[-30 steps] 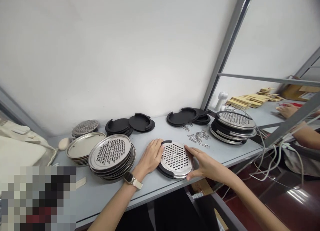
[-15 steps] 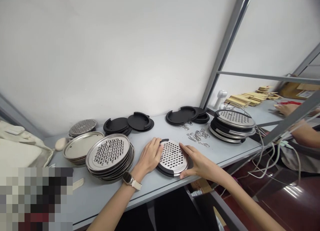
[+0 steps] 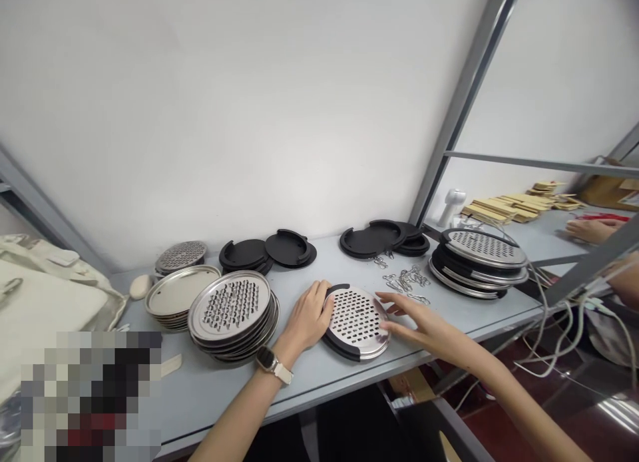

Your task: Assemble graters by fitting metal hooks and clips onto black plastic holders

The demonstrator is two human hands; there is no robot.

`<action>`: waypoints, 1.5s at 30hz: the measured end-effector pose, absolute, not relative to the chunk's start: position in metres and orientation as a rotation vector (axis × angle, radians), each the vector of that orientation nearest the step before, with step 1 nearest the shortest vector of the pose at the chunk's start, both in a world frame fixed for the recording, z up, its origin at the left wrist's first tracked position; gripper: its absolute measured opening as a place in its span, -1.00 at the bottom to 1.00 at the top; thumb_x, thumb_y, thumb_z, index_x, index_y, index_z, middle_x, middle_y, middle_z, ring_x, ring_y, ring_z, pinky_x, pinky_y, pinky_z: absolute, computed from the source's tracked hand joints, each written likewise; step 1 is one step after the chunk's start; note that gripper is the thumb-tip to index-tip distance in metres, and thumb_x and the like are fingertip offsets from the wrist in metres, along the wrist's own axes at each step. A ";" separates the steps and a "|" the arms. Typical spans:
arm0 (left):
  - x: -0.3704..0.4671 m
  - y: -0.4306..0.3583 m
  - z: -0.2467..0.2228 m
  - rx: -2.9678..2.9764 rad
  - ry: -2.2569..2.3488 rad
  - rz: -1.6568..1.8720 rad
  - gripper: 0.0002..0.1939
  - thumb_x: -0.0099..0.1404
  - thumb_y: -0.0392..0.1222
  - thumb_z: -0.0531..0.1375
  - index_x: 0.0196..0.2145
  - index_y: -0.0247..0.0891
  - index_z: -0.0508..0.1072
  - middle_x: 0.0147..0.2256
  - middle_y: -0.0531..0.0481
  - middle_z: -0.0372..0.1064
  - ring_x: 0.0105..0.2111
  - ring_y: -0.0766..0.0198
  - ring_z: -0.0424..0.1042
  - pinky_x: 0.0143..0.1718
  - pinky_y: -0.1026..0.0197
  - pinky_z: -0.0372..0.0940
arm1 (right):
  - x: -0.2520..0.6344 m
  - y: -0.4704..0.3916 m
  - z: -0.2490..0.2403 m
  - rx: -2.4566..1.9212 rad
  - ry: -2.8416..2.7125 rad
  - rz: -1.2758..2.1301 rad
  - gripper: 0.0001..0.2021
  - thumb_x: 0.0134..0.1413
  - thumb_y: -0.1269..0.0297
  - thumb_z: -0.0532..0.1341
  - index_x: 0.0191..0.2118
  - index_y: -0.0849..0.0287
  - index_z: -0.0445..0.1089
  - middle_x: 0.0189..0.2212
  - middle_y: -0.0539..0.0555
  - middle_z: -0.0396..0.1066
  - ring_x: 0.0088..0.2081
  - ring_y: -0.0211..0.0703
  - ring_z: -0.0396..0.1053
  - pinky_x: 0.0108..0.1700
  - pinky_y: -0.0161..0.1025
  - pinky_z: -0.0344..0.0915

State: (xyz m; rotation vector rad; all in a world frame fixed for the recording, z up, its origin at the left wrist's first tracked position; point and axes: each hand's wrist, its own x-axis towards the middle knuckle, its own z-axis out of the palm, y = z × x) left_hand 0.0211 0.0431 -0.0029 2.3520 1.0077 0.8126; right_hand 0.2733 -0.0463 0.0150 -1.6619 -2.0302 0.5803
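A round metal grater (image 3: 357,319) with a black base beneath it lies on the grey table near its front edge. Its left rim is held by my left hand (image 3: 310,315), fingers together and thumb on the edge. Just right of the grater, my right hand (image 3: 417,323) hovers with fingers spread, holding nothing. Left of my hands, a stack of metal graters (image 3: 233,309) stands beside a stack of smooth metal discs (image 3: 182,290). Behind the held grater lies a loose pile of small metal clips (image 3: 408,279). Graters with black bases (image 3: 479,245) are stacked to the right.
Black round bases (image 3: 372,239) lie along the wall, with more black bases (image 3: 244,254) farther left. Another grater pile (image 3: 180,255) sits at the back left. A cream bag (image 3: 54,292) is at far left. Beyond the metal frame (image 3: 464,102), another person's hand (image 3: 592,229) shows.
My right hand has let go of the grater's right edge and drawn back to the right, fingers spreading. My left hand stays on the left rim. The view has shifted slightly.
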 end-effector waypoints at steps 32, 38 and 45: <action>0.022 0.046 -0.005 2.311 0.987 0.808 -0.78 0.43 -0.15 -0.14 -0.10 -0.17 0.24 -0.14 -0.05 0.30 -0.13 0.20 0.34 -0.03 0.09 0.27 | 0.324 0.019 -0.045 -1.712 -1.797 -0.066 -0.84 0.09 0.20 0.11 -0.34 0.14 0.36 -0.34 0.18 0.33 -0.22 0.04 0.32 -0.13 -0.02 0.30; 0.022 0.045 -0.006 2.302 0.997 0.806 -0.78 0.42 -0.15 -0.13 -0.09 -0.15 0.24 -0.13 -0.05 0.31 -0.12 0.20 0.34 -0.01 0.08 0.26 | 0.322 0.026 -0.047 -1.702 -1.765 -0.063 -0.86 0.04 0.22 0.11 -0.41 0.14 0.33 -0.38 0.16 0.32 -0.26 0.03 0.32 -0.15 -0.04 0.29; 0.021 0.046 -0.006 2.317 0.996 0.807 -0.77 0.42 -0.16 -0.14 -0.10 -0.16 0.25 -0.15 -0.06 0.30 -0.13 0.19 0.32 -0.03 0.07 0.27 | 0.317 0.023 -0.052 -1.659 -1.723 -0.092 -0.86 0.06 0.19 0.10 -0.42 0.12 0.30 -0.40 0.13 0.30 -0.26 0.03 0.32 -0.15 -0.03 0.29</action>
